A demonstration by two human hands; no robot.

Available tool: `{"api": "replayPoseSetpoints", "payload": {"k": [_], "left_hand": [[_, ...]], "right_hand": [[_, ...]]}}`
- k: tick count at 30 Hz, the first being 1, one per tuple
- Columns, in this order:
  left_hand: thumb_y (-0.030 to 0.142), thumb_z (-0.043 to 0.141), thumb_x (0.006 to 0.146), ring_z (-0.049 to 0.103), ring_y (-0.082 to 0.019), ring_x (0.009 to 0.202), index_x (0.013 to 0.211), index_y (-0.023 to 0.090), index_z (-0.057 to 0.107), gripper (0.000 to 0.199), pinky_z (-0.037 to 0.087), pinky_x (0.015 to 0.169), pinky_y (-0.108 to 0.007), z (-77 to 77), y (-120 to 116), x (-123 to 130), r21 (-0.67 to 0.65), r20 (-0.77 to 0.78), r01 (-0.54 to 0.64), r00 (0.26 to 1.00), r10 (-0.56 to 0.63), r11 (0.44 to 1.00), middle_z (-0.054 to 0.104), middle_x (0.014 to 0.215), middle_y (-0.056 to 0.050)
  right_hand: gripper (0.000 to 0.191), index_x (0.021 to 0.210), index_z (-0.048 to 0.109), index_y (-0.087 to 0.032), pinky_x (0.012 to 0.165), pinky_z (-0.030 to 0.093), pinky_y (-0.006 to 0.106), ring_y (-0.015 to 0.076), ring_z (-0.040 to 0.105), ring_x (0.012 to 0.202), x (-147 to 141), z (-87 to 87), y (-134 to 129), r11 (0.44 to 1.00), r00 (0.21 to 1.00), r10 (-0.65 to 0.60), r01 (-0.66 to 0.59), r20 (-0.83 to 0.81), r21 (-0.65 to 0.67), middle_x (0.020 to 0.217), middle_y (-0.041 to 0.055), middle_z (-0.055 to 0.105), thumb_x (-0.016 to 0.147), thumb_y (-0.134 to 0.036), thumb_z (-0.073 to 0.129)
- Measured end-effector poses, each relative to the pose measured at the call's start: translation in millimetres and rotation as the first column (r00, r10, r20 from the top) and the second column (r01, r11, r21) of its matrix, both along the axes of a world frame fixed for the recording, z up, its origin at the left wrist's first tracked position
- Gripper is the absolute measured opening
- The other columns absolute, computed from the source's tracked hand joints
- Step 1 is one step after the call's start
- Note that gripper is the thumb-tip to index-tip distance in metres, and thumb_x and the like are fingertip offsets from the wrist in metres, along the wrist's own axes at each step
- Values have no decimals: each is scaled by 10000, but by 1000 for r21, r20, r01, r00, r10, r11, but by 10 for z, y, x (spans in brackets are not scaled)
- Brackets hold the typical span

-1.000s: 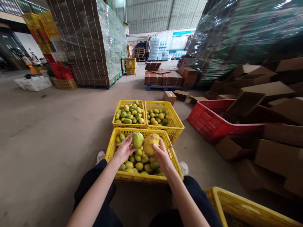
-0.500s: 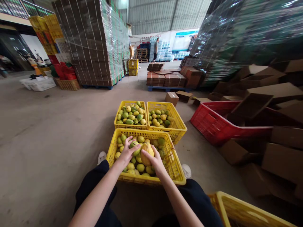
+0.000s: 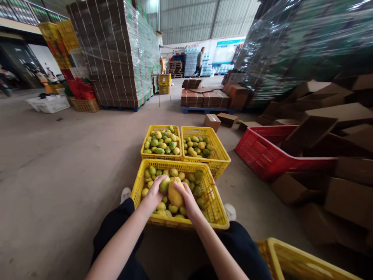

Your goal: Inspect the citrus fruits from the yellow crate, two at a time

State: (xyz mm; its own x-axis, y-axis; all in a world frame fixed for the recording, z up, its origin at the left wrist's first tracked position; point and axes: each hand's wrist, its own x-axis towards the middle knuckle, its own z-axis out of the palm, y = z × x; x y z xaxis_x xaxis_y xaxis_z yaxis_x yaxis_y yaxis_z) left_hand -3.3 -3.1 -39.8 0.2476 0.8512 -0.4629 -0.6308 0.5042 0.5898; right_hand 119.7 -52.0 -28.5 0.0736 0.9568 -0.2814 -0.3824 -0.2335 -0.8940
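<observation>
My left hand [image 3: 156,191] is closed round a green papaya [image 3: 164,186]. In my right hand [image 3: 187,198] is a larger yellow papaya [image 3: 175,194], ribbed and oblong, with the thumb lying across its upper side. The two fruits are side by side and appear to touch, held above a yellow plastic crate [image 3: 216,202] that stands between my feet. Many green and yellow papayas [image 3: 161,206] lie loose in this crate, some hidden behind my hands.
Two more yellow crates, a left one [image 3: 147,156] and a right one [image 3: 223,155], adjoin the far side with fruit inside. At right are a red crate [image 3: 253,155] and heaped cardboard boxes [image 3: 346,198]. Another yellow crate [image 3: 271,249] is at lower right. A person [image 3: 199,62] walks far back.
Both fruits have shifted slightly left and my left fingers have closed further round the green papaya. The yellow papaya has turned in my right hand. The distant person has moved right.
</observation>
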Motion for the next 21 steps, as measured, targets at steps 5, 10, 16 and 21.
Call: {"api": "replayPoseSetpoints", "payload": {"k": [5, 10, 16, 21], "left_hand": [[369, 618, 852, 671, -178, 690, 987, 154, 609, 254, 526, 620, -261, 194, -44, 38, -105, 28, -53, 998, 56, 993, 680, 743, -39], [359, 485, 927, 645, -163, 620, 1032, 99, 619, 311, 495, 546, -250, 207, -27, 9, -135, 95, -16, 995, 29, 991, 688, 763, -83], [379, 639, 849, 649, -157, 630, 1020, 150, 630, 286, 492, 536, -236, 183, -54, 3, -41, 108, 28, 994, -23, 999, 666, 770, -38], [343, 538, 916, 675, -175, 688, 1012, 142, 608, 234, 561, 590, -275, 296, -99, -3, -103, 174, -42, 983, 60, 994, 678, 788, -63]], "right_hand": [[241, 853, 669, -182, 671, 588, 319, 243, 716, 803, 101, 137, 75, 987, 948, -104, 62, -300, -145, 746, 41, 727, 785, -410, 642], [216, 879, 668, -191, 700, 599, 361, 259, 730, 838, 209, 195, 96, 962, 896, -214, 123, -388, -245, 743, 44, 744, 841, -389, 588], [217, 863, 659, -191, 667, 591, 372, 245, 727, 744, 280, 71, 117, 949, 903, -222, 115, -367, -293, 685, 39, 726, 876, -376, 545], [241, 793, 617, -200, 600, 571, 378, 231, 699, 604, 304, 96, 91, 931, 879, -198, 30, -433, -365, 607, 33, 687, 895, -389, 508]]}}
